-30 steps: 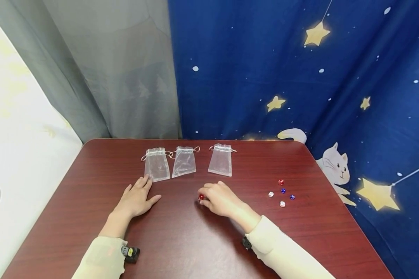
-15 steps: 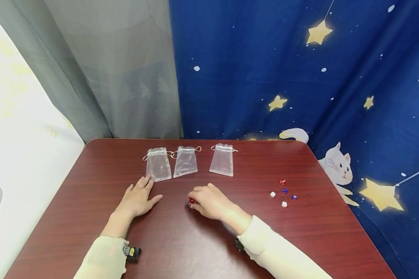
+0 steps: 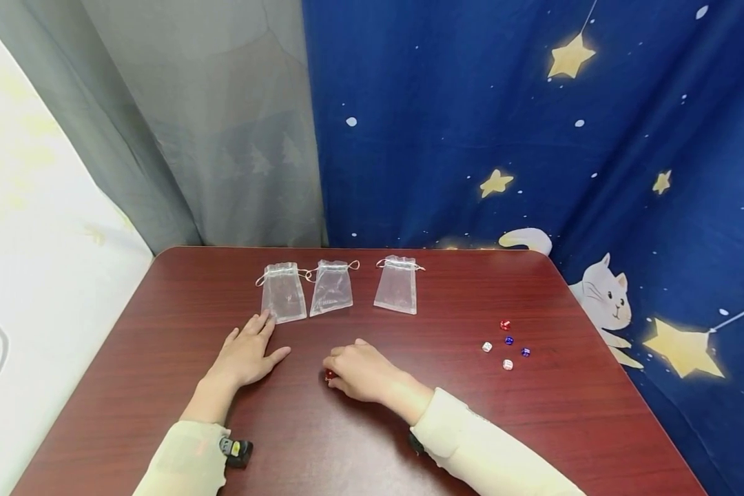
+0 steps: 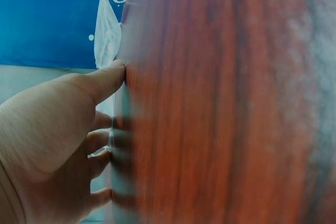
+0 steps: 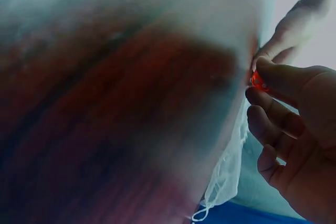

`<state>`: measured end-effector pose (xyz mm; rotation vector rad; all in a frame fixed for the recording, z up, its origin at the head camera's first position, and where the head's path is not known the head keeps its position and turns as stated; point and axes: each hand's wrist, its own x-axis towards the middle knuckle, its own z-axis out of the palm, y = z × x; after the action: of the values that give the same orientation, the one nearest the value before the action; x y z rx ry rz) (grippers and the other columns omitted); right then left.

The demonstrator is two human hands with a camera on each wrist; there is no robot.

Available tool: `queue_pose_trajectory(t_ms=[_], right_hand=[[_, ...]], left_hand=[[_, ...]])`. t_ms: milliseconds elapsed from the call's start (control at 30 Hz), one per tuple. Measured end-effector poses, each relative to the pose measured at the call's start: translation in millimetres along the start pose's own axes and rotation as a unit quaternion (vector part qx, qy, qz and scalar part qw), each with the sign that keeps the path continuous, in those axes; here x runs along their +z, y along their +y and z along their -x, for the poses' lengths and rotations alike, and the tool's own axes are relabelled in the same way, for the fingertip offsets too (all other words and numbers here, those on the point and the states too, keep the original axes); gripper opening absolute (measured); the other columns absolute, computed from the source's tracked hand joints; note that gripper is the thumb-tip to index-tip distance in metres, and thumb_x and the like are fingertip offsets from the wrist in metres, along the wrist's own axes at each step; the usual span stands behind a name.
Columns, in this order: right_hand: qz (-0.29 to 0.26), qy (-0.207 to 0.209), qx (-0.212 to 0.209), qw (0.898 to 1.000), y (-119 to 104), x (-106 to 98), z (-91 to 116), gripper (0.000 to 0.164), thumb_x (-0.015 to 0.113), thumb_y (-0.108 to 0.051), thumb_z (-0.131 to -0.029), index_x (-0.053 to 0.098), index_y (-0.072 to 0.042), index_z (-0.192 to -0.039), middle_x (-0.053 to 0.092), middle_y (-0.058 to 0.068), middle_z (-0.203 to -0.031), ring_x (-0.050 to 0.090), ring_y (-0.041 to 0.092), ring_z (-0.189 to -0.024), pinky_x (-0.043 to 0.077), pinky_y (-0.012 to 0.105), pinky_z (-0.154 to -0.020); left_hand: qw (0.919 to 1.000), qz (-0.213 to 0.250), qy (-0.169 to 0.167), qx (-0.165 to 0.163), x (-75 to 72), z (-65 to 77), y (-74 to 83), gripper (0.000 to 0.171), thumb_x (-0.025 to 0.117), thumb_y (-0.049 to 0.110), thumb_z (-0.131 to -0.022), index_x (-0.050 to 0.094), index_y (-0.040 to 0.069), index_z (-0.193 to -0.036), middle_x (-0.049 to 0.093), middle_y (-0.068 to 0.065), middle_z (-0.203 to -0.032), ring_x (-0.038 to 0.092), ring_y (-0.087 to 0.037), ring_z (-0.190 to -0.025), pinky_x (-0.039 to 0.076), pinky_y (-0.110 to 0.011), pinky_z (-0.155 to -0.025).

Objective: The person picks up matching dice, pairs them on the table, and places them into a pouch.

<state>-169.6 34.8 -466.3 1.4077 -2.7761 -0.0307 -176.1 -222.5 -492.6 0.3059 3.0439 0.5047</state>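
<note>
My right hand [image 3: 353, 368] rests low on the dark red table [image 3: 533, 427] and pinches a small red die [image 3: 329, 375] at its fingertips; the right wrist view shows the red die [image 5: 257, 80] held between thumb and fingers. My left hand [image 3: 246, 355] lies flat on the table, fingers spread, its fingertips just short of the leftmost of three sheer drawstring pouches [image 3: 283, 292]. The left wrist view shows that left hand [image 4: 58, 129] pressed flat against the wood. The middle pouch [image 3: 331, 287] and right pouch [image 3: 397, 285] lie farther back.
Several small dice, a red die [image 3: 505, 324], blue die [image 3: 508, 340], another blue die [image 3: 525, 352] and white die [image 3: 487, 346] among them, lie scattered at the right of the table. A blue star-and-cat curtain [image 3: 533, 138] and grey curtain [image 3: 211, 124] hang behind the table.
My right hand has drawn the red die leftward and nearer to me across the table. The left hand, pouches and scattered dice have stayed put.
</note>
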Motion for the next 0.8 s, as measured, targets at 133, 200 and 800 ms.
queue_pose_trajectory(t_ms=[133, 200, 800], right_hand=[[0.004, -0.014, -0.005, 1.0, -1.2, 5.0, 0.5, 0.014, 0.076, -0.036, -0.091, 0.073, -0.025, -0.099, 0.064, -0.013, -0.091, 0.064, 0.003, -0.087, 0.038, 0.024, -0.067], [0.006, -0.015, -0.006, 1.0, -1.4, 6.0, 0.6, 0.015, 0.076, -0.036, -0.091, 0.073, -0.025, -0.1, 0.064, -0.012, -0.091, 0.064, 0.003, -0.088, 0.038, 0.024, -0.067], [-0.011, -0.016, -0.001, 1.0, 0.3, 9.3, 1.5, 0.019, 0.075, -0.036, -0.091, 0.072, -0.024, -0.105, 0.067, -0.011, -0.098, 0.065, 0.005, -0.093, 0.044, 0.025, -0.072]], left_hand=[[1.0, 0.004, -0.002, -0.002, 0.0, -0.1, -0.2, 0.078, 0.062, 0.046, -0.098, 0.039, -0.007, -0.15, 0.031, -0.027, -0.159, 0.026, -0.045, -0.148, 0.021, -0.068, -0.114], [1.0, 0.004, -0.003, -0.002, 0.2, -0.4, -0.5, 0.078, 0.062, 0.046, -0.098, 0.039, -0.007, -0.151, 0.031, -0.027, -0.159, 0.026, -0.045, -0.148, 0.021, -0.068, -0.115], [1.0, 0.003, -0.007, -0.002, 1.1, -0.9, -0.6, 0.077, 0.062, 0.044, -0.098, 0.039, -0.007, -0.15, 0.03, -0.028, -0.159, 0.026, -0.046, -0.148, 0.021, -0.068, -0.114]])
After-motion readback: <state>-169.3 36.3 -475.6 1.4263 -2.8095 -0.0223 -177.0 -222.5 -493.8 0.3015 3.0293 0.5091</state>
